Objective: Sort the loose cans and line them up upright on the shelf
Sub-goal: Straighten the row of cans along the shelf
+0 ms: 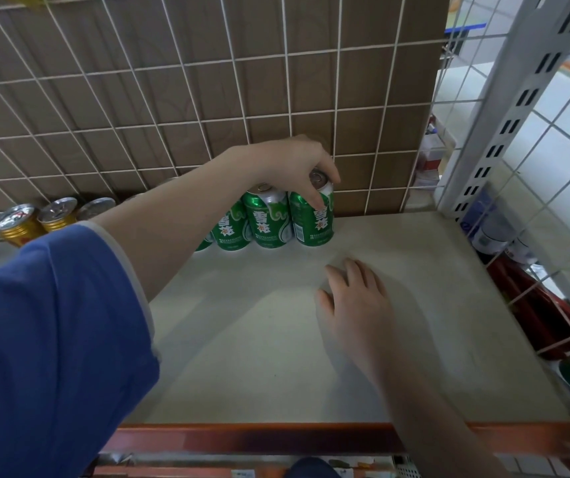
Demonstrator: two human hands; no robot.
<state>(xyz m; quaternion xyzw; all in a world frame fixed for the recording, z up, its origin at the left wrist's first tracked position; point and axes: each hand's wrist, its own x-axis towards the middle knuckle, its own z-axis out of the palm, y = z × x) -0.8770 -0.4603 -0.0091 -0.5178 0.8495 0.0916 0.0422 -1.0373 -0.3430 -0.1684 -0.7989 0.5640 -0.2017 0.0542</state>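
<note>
My left hand [290, 163] grips the top of a green can [312, 219] that stands upright at the right end of a row against the back grid. Beside it stand more green cans [266, 219], partly hidden by my left forearm. Gold cans [18, 222] stand upright at the far left of the same row. My right hand [356, 298] hovers over or rests on the pale shelf board [259, 339], fingers straight, holding nothing.
A white wire grid [173, 98] backs the shelf, with brown cardboard behind it. Another wire grid [535, 270] closes the right side; bottles and red packs lie beyond it. An orange strip [242, 439] edges the shelf front.
</note>
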